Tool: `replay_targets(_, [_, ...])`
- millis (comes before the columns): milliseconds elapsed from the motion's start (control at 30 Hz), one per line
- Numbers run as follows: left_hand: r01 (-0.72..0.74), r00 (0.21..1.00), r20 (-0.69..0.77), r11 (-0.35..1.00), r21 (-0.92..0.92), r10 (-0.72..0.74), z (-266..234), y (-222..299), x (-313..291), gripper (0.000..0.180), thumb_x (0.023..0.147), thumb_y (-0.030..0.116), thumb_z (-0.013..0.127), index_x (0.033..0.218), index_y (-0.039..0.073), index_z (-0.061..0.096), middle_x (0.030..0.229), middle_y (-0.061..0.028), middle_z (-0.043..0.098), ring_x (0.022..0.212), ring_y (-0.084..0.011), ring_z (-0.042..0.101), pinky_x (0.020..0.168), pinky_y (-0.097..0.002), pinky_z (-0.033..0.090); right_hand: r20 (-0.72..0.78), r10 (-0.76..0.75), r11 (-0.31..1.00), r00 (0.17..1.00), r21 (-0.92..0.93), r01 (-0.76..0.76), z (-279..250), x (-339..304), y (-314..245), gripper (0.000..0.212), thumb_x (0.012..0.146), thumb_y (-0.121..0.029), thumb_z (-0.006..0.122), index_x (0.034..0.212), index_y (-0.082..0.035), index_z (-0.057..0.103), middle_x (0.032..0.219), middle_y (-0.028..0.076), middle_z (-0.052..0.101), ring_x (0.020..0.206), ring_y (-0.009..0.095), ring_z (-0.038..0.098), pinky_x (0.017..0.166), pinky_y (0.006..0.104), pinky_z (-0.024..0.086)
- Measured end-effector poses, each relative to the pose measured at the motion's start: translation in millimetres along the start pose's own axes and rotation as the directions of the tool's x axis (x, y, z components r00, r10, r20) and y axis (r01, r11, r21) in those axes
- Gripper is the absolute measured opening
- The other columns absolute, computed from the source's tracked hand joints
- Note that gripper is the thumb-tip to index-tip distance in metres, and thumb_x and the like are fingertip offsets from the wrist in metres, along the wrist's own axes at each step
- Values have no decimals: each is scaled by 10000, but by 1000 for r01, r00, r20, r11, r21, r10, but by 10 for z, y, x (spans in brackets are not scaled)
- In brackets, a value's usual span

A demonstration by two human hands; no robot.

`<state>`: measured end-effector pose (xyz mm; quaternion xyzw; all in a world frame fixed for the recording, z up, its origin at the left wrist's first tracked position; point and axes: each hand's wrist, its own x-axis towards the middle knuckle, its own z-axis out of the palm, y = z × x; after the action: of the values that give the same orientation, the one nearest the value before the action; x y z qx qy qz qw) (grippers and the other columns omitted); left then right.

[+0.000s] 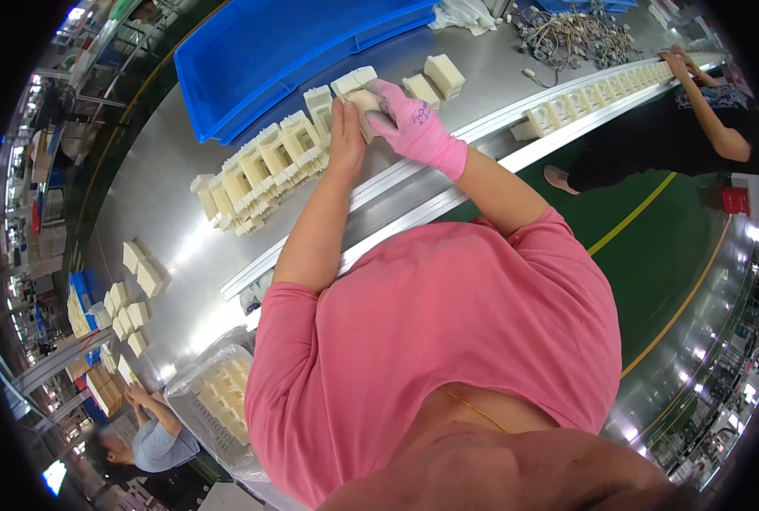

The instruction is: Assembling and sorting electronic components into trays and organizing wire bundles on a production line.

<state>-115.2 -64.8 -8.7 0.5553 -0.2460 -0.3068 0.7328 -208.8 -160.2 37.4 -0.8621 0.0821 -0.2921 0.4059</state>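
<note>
Both hands meet at a cream plastic housing (365, 104) over the metal table. My right hand (413, 123), in a pink glove with grey fingertips, grips it from the right. The fingers of my bare left hand (345, 143) are pressed together along its left side; part of the housing is hidden behind them. Just beyond my hands lies another cream housing (354, 80). A row of cream housings (260, 166) with open centres stands left of my left hand. Two more cream blocks, one a taller block (444, 75), sit right of my glove.
A blue bin (303, 60) stands behind the row. Tangled cables (571, 36) lie at the far right. Metal rails (481, 136) run along the near edge, carrying housings (596, 100) toward a person's hands (679, 64). Another person (154, 430) works at lower left, near a plastic-lined box (217, 400).
</note>
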Motion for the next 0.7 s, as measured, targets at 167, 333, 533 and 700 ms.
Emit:
replay_targets(167, [144,989,46,963,-227,-137,38,115,-34,402,916,363,329,1197,76,349,1113,-71,470,991,-175,491,836,-304,417,158,58,996,986,-71,-47,-130,34,-151,403,776,-199,535,1132,-51,416,800,154,592,667,305,582,586,365,461])
replay_targets(333, [212,977,46,968,-132,-208,89,95,-71,364,861,249,479,1128,34,358,983,-102,542,822,-196,586,549,-303,516,351,217,872,911,349,-342,-267,21,-192,387,760,-174,522,1115,-30,465,863,117,579,712,223,569,657,312,456])
replay_targets(533, [404,858,372,913,-62,-355,152,239,-172,355,828,194,532,1079,-21,401,824,-172,578,577,-269,615,347,-321,465,-46,-216,976,975,-27,215,-408,23,-25,471,724,-185,550,1164,-44,455,1134,134,467,991,229,481,828,321,388])
replay_targets(700, [356,682,549,875,327,-483,166,449,-207,280,852,187,505,1060,0,493,932,-68,576,882,-163,558,756,-298,442,475,140,897,869,311,-315,-779,-81,-188,532,709,-234,565,1190,-43,442,992,92,553,966,184,507,854,311,373])
